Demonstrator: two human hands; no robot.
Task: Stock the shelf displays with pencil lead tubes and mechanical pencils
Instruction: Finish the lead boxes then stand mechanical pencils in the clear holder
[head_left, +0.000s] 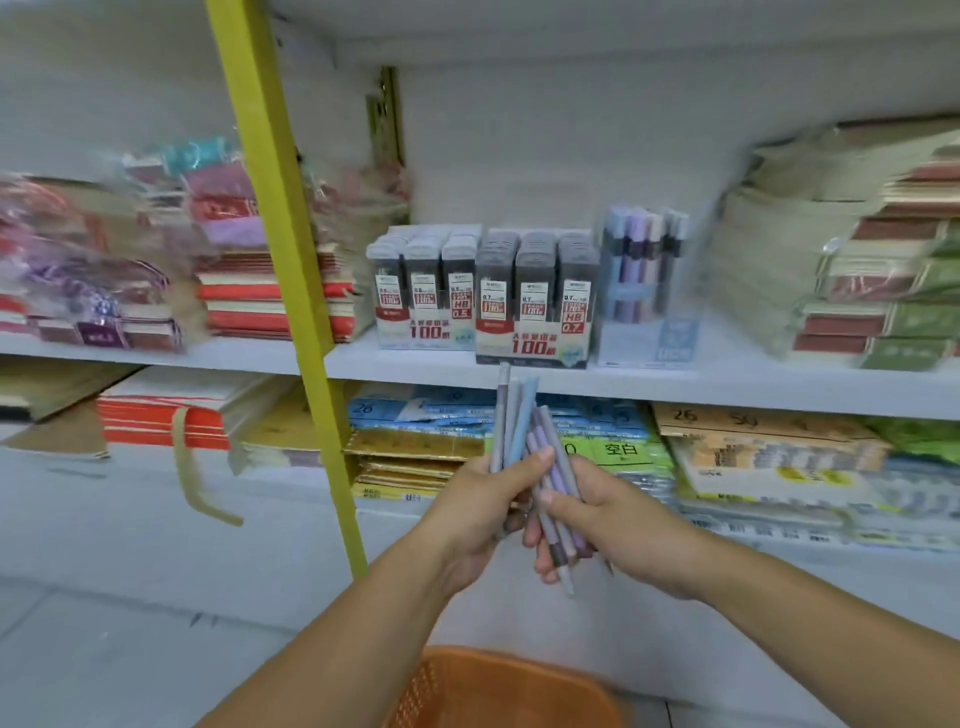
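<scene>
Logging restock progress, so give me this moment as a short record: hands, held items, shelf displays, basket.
left hand: grips the mechanical pencils
right hand: grips the same pencils
0.5 lead tube display: on the shelf
0.7 lead tube display: just right of it
pencil display: farthest right, pencils upright inside
orange basket: at the bottom edge, contents unseen

Lead tube displays (480, 291) left of pencil display (644, 283) (same shelf (753, 382))

left hand (480, 501): grips pencils (519, 415) | right hand (605, 525): grips pencils | forearms (337, 623): angled inward, hands close together
</scene>
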